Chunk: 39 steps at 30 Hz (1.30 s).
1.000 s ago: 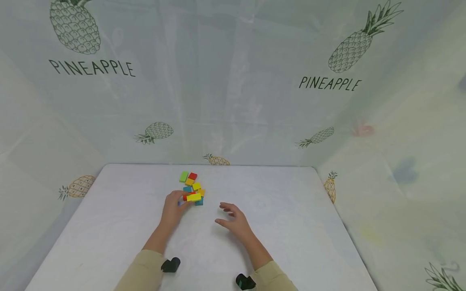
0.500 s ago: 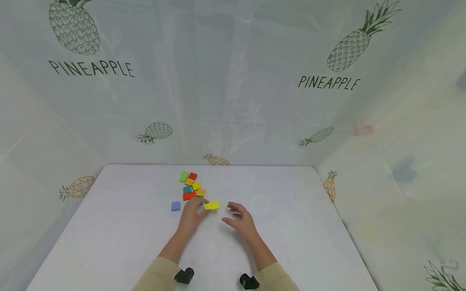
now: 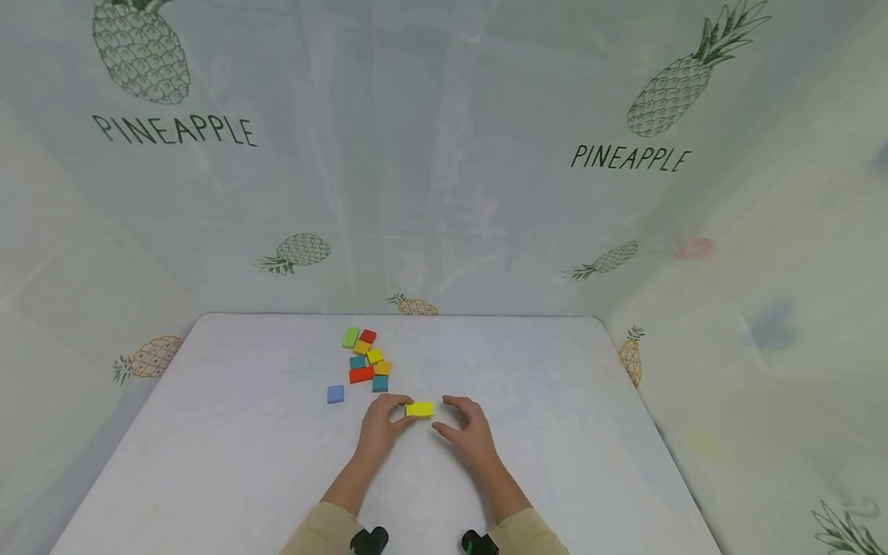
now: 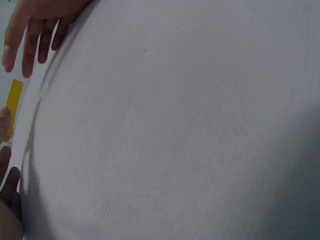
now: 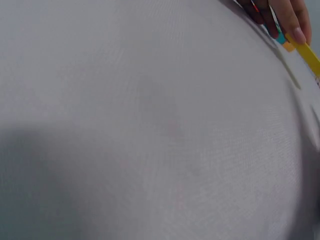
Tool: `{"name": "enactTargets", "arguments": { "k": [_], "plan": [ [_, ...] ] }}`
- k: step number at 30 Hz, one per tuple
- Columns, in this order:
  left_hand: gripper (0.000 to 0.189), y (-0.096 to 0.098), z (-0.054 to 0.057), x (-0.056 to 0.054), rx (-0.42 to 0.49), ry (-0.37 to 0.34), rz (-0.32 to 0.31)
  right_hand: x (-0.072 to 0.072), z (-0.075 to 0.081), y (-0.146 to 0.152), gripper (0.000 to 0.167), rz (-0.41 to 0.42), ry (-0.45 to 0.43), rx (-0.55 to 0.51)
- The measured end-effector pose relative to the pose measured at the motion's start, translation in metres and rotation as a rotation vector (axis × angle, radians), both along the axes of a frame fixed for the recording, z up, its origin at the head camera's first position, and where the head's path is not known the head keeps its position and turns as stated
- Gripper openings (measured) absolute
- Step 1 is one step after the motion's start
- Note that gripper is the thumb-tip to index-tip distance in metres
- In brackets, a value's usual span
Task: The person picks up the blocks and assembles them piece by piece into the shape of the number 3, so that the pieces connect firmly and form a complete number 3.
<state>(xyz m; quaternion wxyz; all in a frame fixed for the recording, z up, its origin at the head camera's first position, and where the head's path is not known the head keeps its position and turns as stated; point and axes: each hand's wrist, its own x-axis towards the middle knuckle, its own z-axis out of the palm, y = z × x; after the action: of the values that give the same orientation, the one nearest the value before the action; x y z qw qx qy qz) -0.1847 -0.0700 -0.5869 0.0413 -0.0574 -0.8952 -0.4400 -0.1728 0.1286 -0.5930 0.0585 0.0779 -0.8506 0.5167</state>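
Observation:
Between thumb and fingers my left hand point(image 3: 379, 425) pinches a yellow block point(image 3: 419, 409) by its left end, near the middle of the table. In the left wrist view the yellow block point(image 4: 14, 97) shows at the left edge. Just right of it, my right hand point(image 3: 474, 432) has its thumb and fingers spread apart and holds nothing; a small gap parts them from the block. From the right wrist, the left hand point(image 5: 287, 15) and the yellow block point(image 5: 308, 56) appear at the upper right corner.
Several blocks lie in a loose column behind the left hand, among them a green one point(image 3: 351, 337), a red one point(image 3: 361, 375) and a teal one point(image 3: 380, 383). A blue block point(image 3: 336, 394) sits apart to their left. The white table point(image 3: 555, 432) meets a pineapple-print curtain point(image 3: 444, 193).
My left hand has carried the yellow block from the block group rightward and toward me. The right hand has shifted slightly right and closer to me.

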Motion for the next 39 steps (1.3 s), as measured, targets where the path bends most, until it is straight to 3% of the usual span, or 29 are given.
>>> {"name": "enactTargets", "arguments": {
  "k": [11, 22, 31, 39],
  "plan": [
    [0.027, -0.002, -0.01, 0.005, -0.101, -0.014, -0.022, -0.004, -0.016, 0.004, 0.039, 0.011, 0.154, 0.175],
    [0.028, -0.006, -0.012, 0.008, -0.166, 0.005, -0.036, -0.004, -0.018, -0.001, 0.029, -0.013, 0.166, 0.26],
    [0.036, -0.012, -0.013, 0.007, -0.124, -0.028, -0.043, -0.004, -0.016, -0.005, 0.023, -0.028, 0.232, 0.342],
    [0.034, -0.014, -0.014, 0.005, -0.098, -0.096, -0.04, -0.004, -0.016, -0.006, 0.021, -0.026, 0.201, 0.349]
  ]
}}
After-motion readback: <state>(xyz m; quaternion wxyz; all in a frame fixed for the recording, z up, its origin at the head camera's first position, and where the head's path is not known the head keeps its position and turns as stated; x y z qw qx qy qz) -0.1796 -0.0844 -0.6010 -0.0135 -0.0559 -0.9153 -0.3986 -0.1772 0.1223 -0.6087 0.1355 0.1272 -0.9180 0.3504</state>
